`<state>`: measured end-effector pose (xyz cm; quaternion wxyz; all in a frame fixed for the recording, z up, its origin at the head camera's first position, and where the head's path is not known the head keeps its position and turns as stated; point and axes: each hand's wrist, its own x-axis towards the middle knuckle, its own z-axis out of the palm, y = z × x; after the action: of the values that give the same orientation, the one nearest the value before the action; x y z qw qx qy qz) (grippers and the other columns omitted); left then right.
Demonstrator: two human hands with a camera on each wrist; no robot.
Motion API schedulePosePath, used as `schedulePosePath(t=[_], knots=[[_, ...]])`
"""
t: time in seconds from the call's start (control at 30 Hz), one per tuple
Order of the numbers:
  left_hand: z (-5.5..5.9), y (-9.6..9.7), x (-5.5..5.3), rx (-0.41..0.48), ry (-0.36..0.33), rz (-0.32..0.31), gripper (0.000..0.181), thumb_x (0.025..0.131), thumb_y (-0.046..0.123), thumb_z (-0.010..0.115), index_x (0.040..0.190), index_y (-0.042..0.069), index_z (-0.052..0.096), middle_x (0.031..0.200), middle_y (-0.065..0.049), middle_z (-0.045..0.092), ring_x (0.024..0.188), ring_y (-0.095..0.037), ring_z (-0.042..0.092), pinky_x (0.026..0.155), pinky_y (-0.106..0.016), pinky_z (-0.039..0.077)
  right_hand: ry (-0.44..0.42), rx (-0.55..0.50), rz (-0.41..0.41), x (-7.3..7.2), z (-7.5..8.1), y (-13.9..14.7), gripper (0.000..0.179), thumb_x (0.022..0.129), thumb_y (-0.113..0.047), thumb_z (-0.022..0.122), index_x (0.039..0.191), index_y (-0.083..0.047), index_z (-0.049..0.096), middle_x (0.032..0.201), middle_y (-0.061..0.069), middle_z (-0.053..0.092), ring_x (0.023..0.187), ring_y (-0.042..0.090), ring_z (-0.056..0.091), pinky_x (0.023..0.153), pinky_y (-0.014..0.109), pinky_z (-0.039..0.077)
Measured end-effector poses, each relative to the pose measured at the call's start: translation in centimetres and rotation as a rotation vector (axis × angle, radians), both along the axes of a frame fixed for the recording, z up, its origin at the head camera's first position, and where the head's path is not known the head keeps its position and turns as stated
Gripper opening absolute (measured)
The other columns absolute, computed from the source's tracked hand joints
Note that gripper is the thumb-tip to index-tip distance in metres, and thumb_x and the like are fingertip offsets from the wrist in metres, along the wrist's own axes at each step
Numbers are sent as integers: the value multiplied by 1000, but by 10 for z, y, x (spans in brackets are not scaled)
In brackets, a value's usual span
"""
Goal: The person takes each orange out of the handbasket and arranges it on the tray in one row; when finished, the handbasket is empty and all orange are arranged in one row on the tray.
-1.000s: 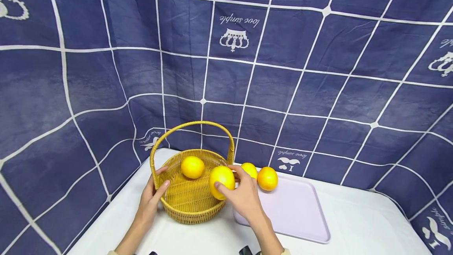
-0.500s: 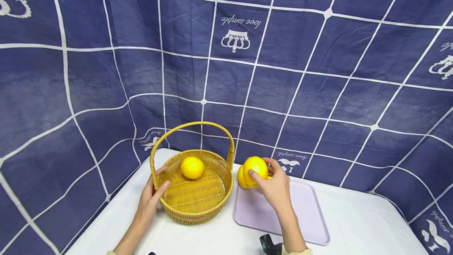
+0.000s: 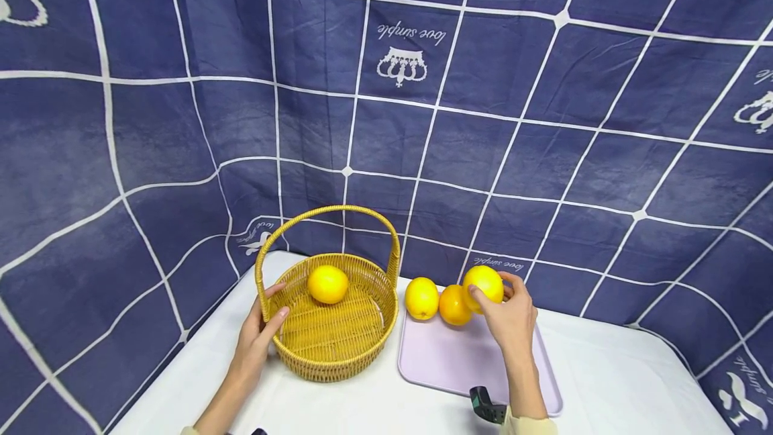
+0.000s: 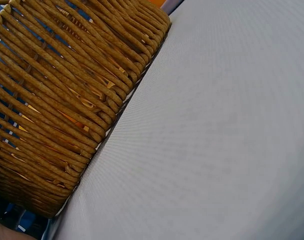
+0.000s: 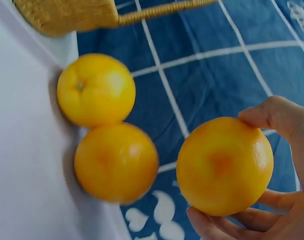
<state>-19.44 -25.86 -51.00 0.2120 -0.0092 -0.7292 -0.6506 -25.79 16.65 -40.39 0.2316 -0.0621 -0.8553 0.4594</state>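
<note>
A blue curtain (image 3: 501,153) with white grid lines hangs behind a white bench (image 3: 622,368). The left hand (image 3: 253,341) grips the side of the basket (image 3: 332,372), probably to steady it; one orange (image 3: 328,284) lies inside. The right hand (image 3: 513,317) pinches another orange (image 3: 483,289), raised over the tray (image 3: 447,361), apart from two touching oranges (image 3: 421,299) there. The left hand's outer fingers are partly hidden; its wrist view shows mostly basket wall and bench.

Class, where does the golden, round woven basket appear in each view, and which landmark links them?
Head: basket, low, left of centre.
Left wrist: upper left, cropped.
Right wrist: top left, cropped.
Landmark: white-lined blue cloth, clear in head and right wrist; left wrist shows blue glimpses.
</note>
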Motion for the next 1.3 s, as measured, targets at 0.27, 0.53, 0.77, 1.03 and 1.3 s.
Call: schedulePosePath(t=[0.27, 0.53, 0.77, 1.03, 1.3], knots=[[1, 0, 0, 4, -10, 2, 51, 109, 20, 57, 158, 14, 44, 165, -9, 43, 146, 3, 37, 113, -5, 30, -31, 15, -76, -10, -22, 16, 67, 86, -29, 85, 138, 2, 57, 127, 36, 67, 120, 53, 58, 100, 60, 40], [1, -1, 0, 4, -17, 2, 51, 109, 21, 56, 158, 14, 43, 165, -10, 41, 146, 3, 36, 111, -4, 30, -89, 54, -99, -18, -44, 24, 68, 87, -29, 83, 137, 9, 54, 128, 40, 62, 118, 58, 53, 100, 64, 40], [1, -1, 0, -2, -11, 1, 51, 109, 21, 56, 158, 14, 43, 166, -11, 41, 145, 3, 36, 111, -4, 30, -178, 104, -67, -19, -54, 28, 73, 90, -30, 79, 142, 11, 49, 135, 41, 58, 123, 59, 51, 105, 65, 40], [2, 3, 3, 8, 10, -4, 49, 109, 19, 57, 157, 13, 45, 163, -10, 44, 145, -2, 39, 110, -5, 32, -204, 98, -33, -20, -54, 32, 72, 95, -31, 75, 145, 13, 46, 140, 41, 55, 129, 59, 49, 113, 66, 37], [3, 4, 4, 8, 14, -1, 49, 109, 19, 57, 156, 15, 45, 163, -11, 43, 144, -1, 39, 108, -4, 32, -144, 71, -30, -21, -50, 34, 64, 97, -25, 73, 142, 14, 51, 138, 40, 57, 128, 57, 52, 116, 64, 36]])
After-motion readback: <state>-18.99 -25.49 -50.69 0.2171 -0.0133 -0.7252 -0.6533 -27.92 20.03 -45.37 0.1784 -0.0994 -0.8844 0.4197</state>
